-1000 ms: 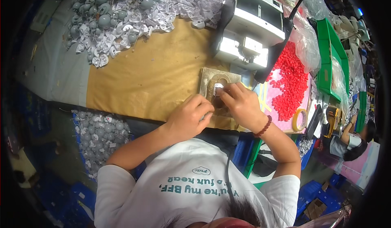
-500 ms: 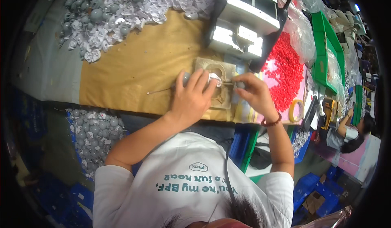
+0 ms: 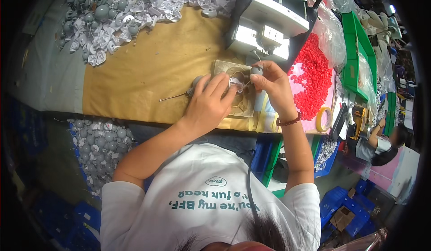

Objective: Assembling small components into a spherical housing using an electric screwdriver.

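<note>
Pinching a grey ball point(image 3: 256, 71) in the right hand point(image 3: 276, 84) beside the mid-frame fixture point(image 3: 223, 67); curling the left hand point(image 3: 207, 102) onto a white piece point(image 3: 235, 85) already there, with grip unclear; leaving loose parts point(image 3: 179, 6) upper left.

A green-lettered white T-shirt point(image 3: 202, 222) is worn with a dark-red bracelet point(image 3: 288, 121).

Both arms bend at the elbow and reach for the block point(image 3: 220, 67). The left arm point(image 3: 152, 145) slants in from the left of the block, and its wrist looks nearly straight. The left hand point(image 3: 207, 99) is over the block's left edge, with its back up and its fingers curled. The right arm point(image 3: 298, 152) comes up on the block's right. At the block's right edge, the right hand point(image 3: 274, 87) pinches with thumb and finger.
</note>
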A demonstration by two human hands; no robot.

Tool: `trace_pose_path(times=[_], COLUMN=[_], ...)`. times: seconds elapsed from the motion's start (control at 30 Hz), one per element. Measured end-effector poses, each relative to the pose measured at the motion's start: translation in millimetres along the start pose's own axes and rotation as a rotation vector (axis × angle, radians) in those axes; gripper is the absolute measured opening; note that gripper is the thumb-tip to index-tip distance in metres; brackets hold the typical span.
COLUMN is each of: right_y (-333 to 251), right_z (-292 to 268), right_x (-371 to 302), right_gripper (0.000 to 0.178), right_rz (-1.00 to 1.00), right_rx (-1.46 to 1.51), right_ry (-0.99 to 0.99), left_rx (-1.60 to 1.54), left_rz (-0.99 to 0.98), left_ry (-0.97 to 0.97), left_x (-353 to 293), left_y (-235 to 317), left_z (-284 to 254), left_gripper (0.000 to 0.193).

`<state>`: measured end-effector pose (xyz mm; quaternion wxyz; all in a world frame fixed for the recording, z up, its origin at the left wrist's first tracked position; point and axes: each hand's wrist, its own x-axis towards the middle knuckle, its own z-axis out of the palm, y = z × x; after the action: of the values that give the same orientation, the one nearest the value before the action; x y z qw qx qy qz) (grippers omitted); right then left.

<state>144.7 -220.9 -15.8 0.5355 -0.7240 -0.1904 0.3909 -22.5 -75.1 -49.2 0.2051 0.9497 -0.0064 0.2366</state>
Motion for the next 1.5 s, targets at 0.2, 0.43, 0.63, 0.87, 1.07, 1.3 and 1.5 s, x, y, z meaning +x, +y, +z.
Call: trace_pose_path(times=[0.2,0.43,0.63,0.87,1.07,1.3,1.5], right_y=[6.6,-3.0,-33.5,-18.1,2.7,7.3,16.2], right_z=[0.3,8.1,22.3,7.0,-3.1,10.1,18.3], right_x=[1.8,-4.8,-13.8,7.3,12.4,9.4,7.8], right_gripper=[0.030,0.032,0.051,0.032,0.024,0.031,0.034], right_rz=[-0.019,-0.106,-0.498,-0.352,0.084,-0.261,-0.545], right_rx=[0.588,0.219,-0.500,-0.123,0.403,-0.279,-0.636], right_ry=[-0.243,-0.320,-0.371,-0.130,-0.214,-0.026,0.145], left_rx=[-0.011,-0.048,-0.066,-0.028,-0.036,-0.066,-0.087], left_rz=[0.005,0.047,0.067,0.032,0.041,0.063,0.042], left_ry=[0.000,0.012,-0.001,0.020,0.010,0.021,0.014], left_x=[-0.3,-0.4,-4.6,1.3,1.5,2.7,3.3], left_y=[-1.5,-4.8,-6.8,-4.4,-6.4,-10.2,-10.2], left_z=[1.1,2.9,6.1,2.3,2.2,0.9,-0.6], left_gripper=[0.034,0.023,0.025,0.032,0.031,0.028,0.028])
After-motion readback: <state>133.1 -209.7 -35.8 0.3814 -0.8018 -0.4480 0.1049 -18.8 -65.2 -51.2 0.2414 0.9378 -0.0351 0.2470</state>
